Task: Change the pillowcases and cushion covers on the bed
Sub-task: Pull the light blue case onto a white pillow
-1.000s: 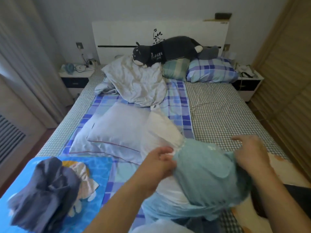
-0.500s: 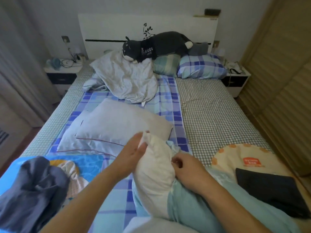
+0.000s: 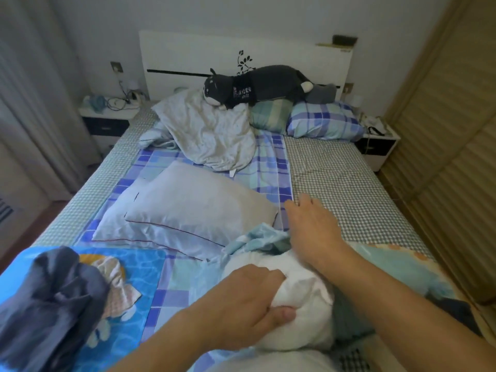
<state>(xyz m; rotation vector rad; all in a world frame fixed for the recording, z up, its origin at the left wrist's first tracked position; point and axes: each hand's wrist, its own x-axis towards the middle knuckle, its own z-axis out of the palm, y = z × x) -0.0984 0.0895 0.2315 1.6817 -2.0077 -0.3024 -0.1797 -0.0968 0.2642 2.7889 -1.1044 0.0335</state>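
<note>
Gripping the white pillow [image 3: 290, 299] at the foot of the bed [image 3: 349, 183].
Your left hand [image 3: 241, 302] is closing its grip on the pillow's bunched corner; your right hand [image 3: 314, 232] is reaching forward, fingers spread and holding nothing, above the light blue pillowcase [image 3: 257, 237] crumpled just beyond the pillow.

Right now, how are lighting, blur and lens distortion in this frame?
Head view: dim, bluish, soft light with no glare; wide-angle bending bows the wardrobe doors and curtain at the edges; left hand and right hand look slightly soft, headboard reasonably sharp.
</note>
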